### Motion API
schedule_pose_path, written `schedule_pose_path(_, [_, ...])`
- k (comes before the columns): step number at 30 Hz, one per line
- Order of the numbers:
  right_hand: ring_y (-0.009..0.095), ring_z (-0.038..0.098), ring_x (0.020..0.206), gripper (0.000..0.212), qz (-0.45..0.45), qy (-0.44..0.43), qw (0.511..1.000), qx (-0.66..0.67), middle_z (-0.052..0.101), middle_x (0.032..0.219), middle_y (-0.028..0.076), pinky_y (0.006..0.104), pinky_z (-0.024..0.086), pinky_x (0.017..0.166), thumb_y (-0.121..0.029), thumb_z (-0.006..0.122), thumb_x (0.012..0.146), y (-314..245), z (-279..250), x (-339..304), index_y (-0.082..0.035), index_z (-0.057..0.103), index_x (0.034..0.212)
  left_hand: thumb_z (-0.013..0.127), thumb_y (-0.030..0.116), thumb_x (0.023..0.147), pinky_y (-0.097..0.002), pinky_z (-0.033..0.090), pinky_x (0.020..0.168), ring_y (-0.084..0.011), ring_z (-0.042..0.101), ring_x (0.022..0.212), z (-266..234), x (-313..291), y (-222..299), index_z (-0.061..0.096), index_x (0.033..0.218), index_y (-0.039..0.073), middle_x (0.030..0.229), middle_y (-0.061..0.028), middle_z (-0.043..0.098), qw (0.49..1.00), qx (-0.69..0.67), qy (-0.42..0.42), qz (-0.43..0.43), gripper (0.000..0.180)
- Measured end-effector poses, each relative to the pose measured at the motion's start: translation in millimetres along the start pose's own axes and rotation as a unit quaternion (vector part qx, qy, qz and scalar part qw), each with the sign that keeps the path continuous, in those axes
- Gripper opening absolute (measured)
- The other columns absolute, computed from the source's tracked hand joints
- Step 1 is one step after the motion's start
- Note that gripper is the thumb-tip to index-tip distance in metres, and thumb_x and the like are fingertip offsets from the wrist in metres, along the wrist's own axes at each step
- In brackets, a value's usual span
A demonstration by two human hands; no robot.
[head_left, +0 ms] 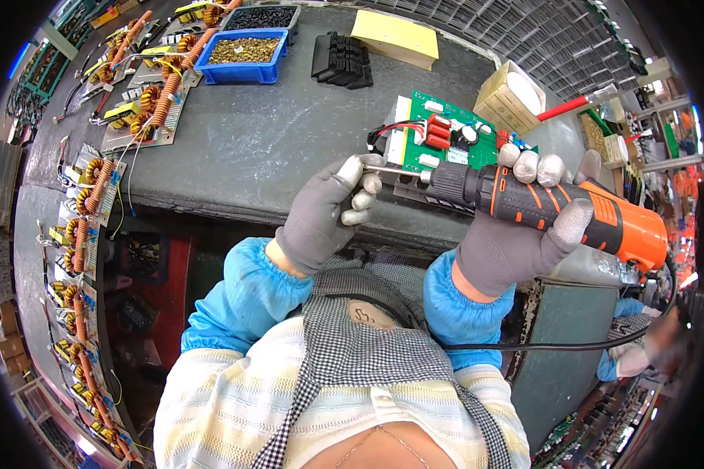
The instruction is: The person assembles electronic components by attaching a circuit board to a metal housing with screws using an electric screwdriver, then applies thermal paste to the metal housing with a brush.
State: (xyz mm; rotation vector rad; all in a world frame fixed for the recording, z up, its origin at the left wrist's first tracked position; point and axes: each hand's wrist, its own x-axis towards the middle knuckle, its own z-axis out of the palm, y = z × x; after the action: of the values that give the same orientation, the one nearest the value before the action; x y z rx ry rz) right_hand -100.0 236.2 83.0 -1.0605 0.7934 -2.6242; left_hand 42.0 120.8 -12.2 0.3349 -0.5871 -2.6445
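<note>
1. One green circuit board, lying on the dark tabletop; red, white and dark components mounted on top.
2. One power screwdriver, orange and black, held lengthwise in front of the board, partly covering its near edge.
3. One black cable, looping nearer the wearer than the board and to its right.
4. One metal bit, projecting leftward from the screwdriver, at the board's near left corner.
5. Right hand, grey-gloved with pale fingertips, wrapped round the screwdriver body, at the board's near right.
6. Left hand, likewise gloved, narrow, thumb and fingers pinching the outer end of the bit, left of the board and nearer the wearer; extreme tip hidden.
7. Red and black wires, at the board's left edge.
8. One carton with a white round item, just beyond the board's right end.
9. Black flat parts, grouped beyond the board, to its left; yellow block beyond it.
10. Blue tray of small brass-coloured pieces, well left of the board.
11. Coil-bearing boards, in rows, far left of the board.
</note>
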Motion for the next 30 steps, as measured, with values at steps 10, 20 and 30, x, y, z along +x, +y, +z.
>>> schedule_pose_path(10, [0.022,0.058,0.090,0.048,-0.020,0.074,0.996,0.044,0.060,0.098,0.006,0.0458,0.047,0.095,-0.042,0.070,0.093,-18.4,-32.7,23.1,-0.008,0.052,0.120,0.059,0.057,0.096,-0.0347,0.053,0.083,-0.0232,0.064,0.109,-41.2,66.6,69.3,0.039,0.151,0.001,0.125,-0.0148,0.065,0.759,0.579,0.129,0.268,0.081])
schedule_pose_path(20, [0.019,0.055,0.085,0.051,-0.052,0.114,0.992,-0.005,0.052,0.094,0.008,0.0427,0.051,0.088,-0.039,0.073,0.088,-38.1,-28.7,16.3,-0.003,0.048,0.114,0.060,0.082,0.076,-0.0439,0.052,0.089,-0.0363,0.069,0.107,-16.7,135.3,128.1,0.042,0.153,0.011,0.116,-0.0229,0.070,0.347,0.927,0.129,-0.055,0.107])
schedule_pose_path(30, [0.020,0.055,0.091,0.063,-0.015,0.091,0.996,0.007,0.054,0.095,0.006,0.0436,0.049,0.094,-0.043,0.075,0.086,-32.9,-36.8,13.1,-0.007,0.050,0.131,0.069,0.045,0.090,-0.0454,0.050,0.091,-0.0376,0.063,0.107,-71.1,43.5,161.0,0.072,0.122,0.017,0.113,-0.0176,0.066,0.421,0.904,0.069,0.033,0.043])
